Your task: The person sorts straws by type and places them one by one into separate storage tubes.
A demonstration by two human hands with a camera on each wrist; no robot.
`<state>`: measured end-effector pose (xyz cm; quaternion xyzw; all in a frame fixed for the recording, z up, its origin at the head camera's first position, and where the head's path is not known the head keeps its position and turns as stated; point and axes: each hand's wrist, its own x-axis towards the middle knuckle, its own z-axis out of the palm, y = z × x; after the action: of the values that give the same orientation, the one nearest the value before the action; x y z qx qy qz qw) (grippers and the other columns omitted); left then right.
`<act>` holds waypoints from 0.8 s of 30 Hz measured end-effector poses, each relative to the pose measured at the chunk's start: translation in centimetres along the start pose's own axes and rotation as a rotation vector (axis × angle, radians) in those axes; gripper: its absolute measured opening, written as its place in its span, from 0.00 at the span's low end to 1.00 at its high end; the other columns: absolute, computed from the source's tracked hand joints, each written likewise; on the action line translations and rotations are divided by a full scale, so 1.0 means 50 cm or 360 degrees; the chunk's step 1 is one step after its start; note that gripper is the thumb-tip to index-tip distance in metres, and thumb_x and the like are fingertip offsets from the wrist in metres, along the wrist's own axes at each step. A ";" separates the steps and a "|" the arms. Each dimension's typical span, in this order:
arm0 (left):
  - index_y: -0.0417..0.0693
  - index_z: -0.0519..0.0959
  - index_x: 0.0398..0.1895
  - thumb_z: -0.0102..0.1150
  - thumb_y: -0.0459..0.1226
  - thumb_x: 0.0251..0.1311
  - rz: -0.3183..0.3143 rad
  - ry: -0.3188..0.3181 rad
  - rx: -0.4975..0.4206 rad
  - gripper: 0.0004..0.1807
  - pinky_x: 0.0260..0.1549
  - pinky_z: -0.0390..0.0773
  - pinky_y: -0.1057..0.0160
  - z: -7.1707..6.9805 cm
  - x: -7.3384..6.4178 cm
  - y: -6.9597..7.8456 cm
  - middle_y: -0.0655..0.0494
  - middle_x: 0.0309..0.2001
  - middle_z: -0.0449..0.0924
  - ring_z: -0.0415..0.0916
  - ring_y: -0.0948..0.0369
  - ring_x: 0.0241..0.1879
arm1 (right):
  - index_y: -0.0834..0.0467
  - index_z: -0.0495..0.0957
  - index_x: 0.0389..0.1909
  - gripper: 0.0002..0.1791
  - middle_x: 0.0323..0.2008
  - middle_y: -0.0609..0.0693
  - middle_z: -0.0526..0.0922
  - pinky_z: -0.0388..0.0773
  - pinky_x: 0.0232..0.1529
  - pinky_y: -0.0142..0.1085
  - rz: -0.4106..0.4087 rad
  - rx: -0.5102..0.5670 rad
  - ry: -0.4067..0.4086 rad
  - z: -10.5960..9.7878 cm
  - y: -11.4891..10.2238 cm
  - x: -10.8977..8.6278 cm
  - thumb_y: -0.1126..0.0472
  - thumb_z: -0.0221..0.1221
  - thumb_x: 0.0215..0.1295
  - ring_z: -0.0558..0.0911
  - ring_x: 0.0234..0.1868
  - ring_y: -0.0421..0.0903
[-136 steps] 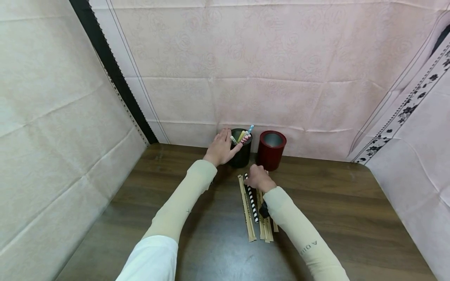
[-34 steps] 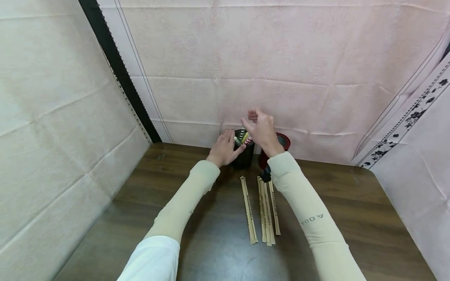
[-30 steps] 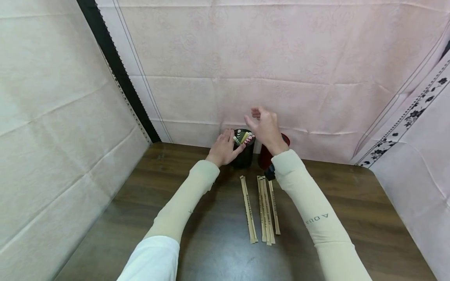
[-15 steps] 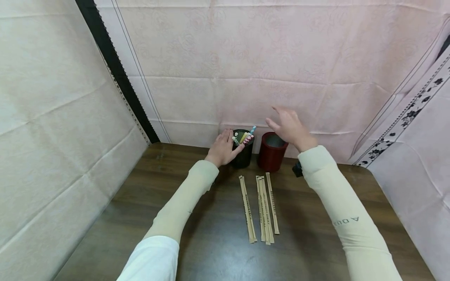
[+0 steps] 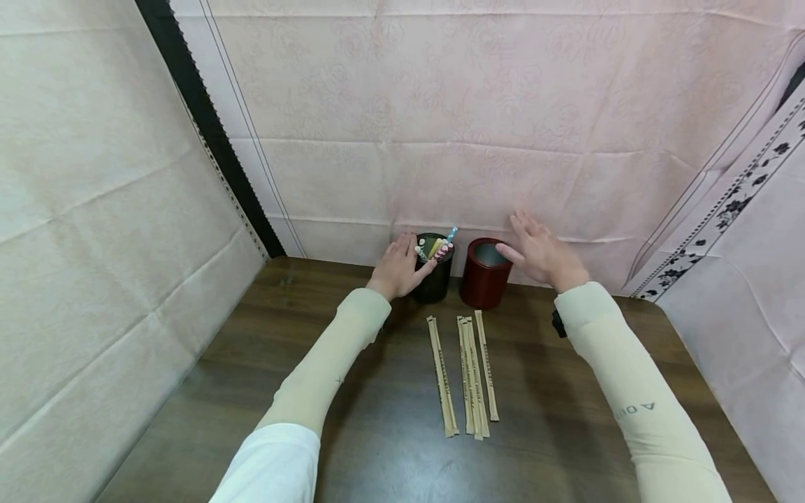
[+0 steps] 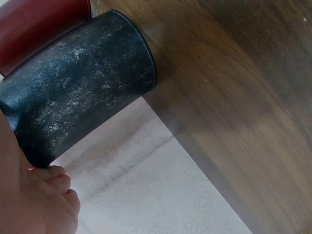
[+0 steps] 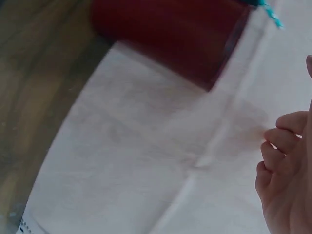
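"Head view: where's the black cup (image 5: 432, 285)?"
"Just left of the red cup (image 5: 483, 288), gripped by the left hand (image 5: 397, 267)."
"What changed?"
"The right hand (image 5: 544, 257), spread and empty, lowered right of the red cup; both cups seem attended."

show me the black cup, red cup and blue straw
black cup (image 6: 80, 80), left wrist view, on its side wall
red cup (image 5: 483, 285), head view, on its front wall
blue straw (image 5: 452, 234), head view, on its upper end
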<state>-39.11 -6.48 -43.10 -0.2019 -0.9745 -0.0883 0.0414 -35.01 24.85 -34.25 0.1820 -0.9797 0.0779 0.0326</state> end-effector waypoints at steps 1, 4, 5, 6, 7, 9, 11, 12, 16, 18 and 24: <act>0.34 0.43 0.85 0.26 0.67 0.79 0.0002 0.0001 -0.0004 0.51 0.86 0.45 0.53 0.000 -0.001 0.000 0.40 0.86 0.44 0.39 0.48 0.87 | 0.66 0.43 0.85 0.48 0.86 0.66 0.42 0.45 0.84 0.61 -0.0004 -0.0012 -0.0001 0.010 0.005 -0.001 0.35 0.42 0.83 0.42 0.87 0.65; 0.34 0.43 0.85 0.27 0.66 0.80 0.0012 0.0004 -0.0007 0.50 0.86 0.45 0.53 -0.002 -0.004 0.001 0.39 0.86 0.44 0.39 0.48 0.87 | 0.69 0.43 0.84 0.47 0.85 0.68 0.42 0.45 0.84 0.62 -0.0019 -0.0030 0.0022 0.038 0.015 -0.005 0.37 0.42 0.84 0.42 0.86 0.65; 0.34 0.43 0.85 0.27 0.66 0.80 0.0015 0.0006 -0.0008 0.50 0.86 0.45 0.53 -0.002 -0.004 0.001 0.39 0.86 0.44 0.40 0.48 0.87 | 0.69 0.44 0.84 0.47 0.85 0.68 0.42 0.45 0.84 0.62 -0.0021 -0.0030 0.0030 0.046 0.018 -0.007 0.37 0.43 0.84 0.42 0.86 0.65; 0.34 0.43 0.85 0.27 0.66 0.80 0.0018 0.0008 -0.0008 0.50 0.86 0.45 0.52 -0.004 -0.006 0.002 0.39 0.86 0.44 0.40 0.48 0.87 | 0.69 0.44 0.84 0.47 0.85 0.68 0.43 0.45 0.84 0.63 -0.0015 -0.0024 0.0032 0.053 0.020 -0.008 0.38 0.42 0.84 0.42 0.86 0.66; 0.34 0.43 0.85 0.27 0.66 0.80 0.0022 0.0011 -0.0009 0.50 0.86 0.45 0.52 -0.005 -0.007 0.002 0.39 0.86 0.44 0.40 0.48 0.87 | 0.69 0.44 0.84 0.46 0.85 0.68 0.43 0.46 0.84 0.63 -0.0005 -0.0016 0.0033 0.060 0.021 -0.008 0.37 0.42 0.84 0.43 0.86 0.66; 0.34 0.44 0.85 0.27 0.66 0.80 0.0023 0.0018 -0.0007 0.50 0.86 0.46 0.52 -0.006 -0.007 0.002 0.39 0.86 0.44 0.40 0.48 0.87 | 0.68 0.45 0.84 0.46 0.85 0.68 0.43 0.46 0.84 0.62 0.0013 -0.0004 0.0023 0.074 0.025 -0.008 0.37 0.40 0.84 0.45 0.86 0.68; 0.34 0.44 0.85 0.27 0.66 0.80 0.0019 0.0018 -0.0005 0.50 0.86 0.46 0.52 -0.005 -0.006 0.001 0.39 0.86 0.45 0.40 0.48 0.87 | 0.68 0.45 0.84 0.47 0.85 0.68 0.42 0.46 0.84 0.63 0.0031 0.0001 0.0006 0.087 0.028 -0.005 0.35 0.38 0.84 0.45 0.85 0.69; 0.34 0.44 0.85 0.27 0.66 0.80 0.0018 0.0018 -0.0003 0.50 0.86 0.46 0.52 -0.005 -0.006 0.001 0.39 0.86 0.45 0.40 0.48 0.87 | 0.68 0.44 0.84 0.48 0.85 0.68 0.42 0.46 0.84 0.63 0.0037 0.0004 0.0001 0.094 0.030 -0.003 0.34 0.38 0.84 0.45 0.85 0.69; 0.34 0.44 0.85 0.26 0.66 0.80 0.0017 0.0011 0.0005 0.50 0.85 0.46 0.52 -0.003 -0.004 0.002 0.39 0.86 0.45 0.40 0.48 0.87 | 0.68 0.43 0.84 0.49 0.85 0.68 0.41 0.44 0.85 0.61 0.0051 0.0019 -0.0029 0.117 0.031 0.001 0.32 0.35 0.83 0.44 0.86 0.67; 0.34 0.43 0.85 0.27 0.66 0.80 0.0017 0.0010 0.0000 0.50 0.85 0.46 0.52 -0.005 -0.006 0.002 0.39 0.86 0.45 0.40 0.48 0.87 | 0.68 0.43 0.84 0.49 0.85 0.68 0.40 0.43 0.85 0.61 0.0057 0.0043 -0.0039 0.124 0.029 0.002 0.32 0.34 0.83 0.43 0.86 0.66; 0.34 0.42 0.85 0.25 0.66 0.80 0.0012 -0.0013 -0.0004 0.50 0.86 0.45 0.52 -0.006 -0.008 0.002 0.40 0.87 0.43 0.39 0.48 0.87 | 0.65 0.41 0.85 0.49 0.86 0.65 0.39 0.42 0.86 0.58 0.0092 0.0099 -0.0036 0.143 0.030 0.001 0.31 0.33 0.82 0.41 0.87 0.61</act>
<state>-38.72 -6.60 -42.83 -0.2060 -0.9738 -0.0884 0.0376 -35.83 25.05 -41.49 0.1553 -0.9819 0.1072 0.0135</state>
